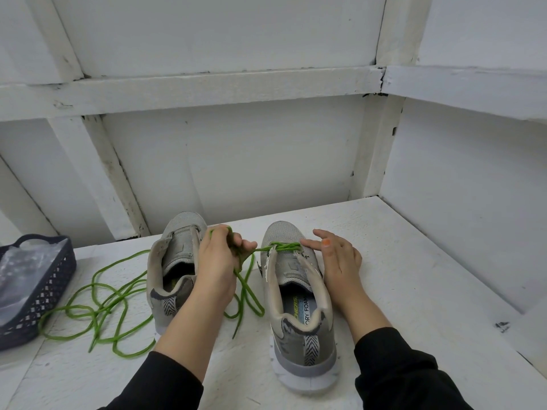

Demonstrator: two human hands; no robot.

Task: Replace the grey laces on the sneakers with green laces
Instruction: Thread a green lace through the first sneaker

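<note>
Two sneakers, no grey laces showing: left sneaker under the left hand, right sneaker beside the right hand. Left hand grips the green lace, held taut. Right hand's fingers are straight, steadying the first crossing. Next, I'd say: thread the higher eyelets. A second green lace lies loose, left of the left hand.

Left hand: I have it gripping a bunch of green lace, drawn taut between the shoes.
Right hand: fingers straight, tips touching the lace at the right sneaker's front eyelets.
Left sneaker: I see it partly behind my left hand.
Spare lace: looped loosely on the table, beside the basket.
</note>
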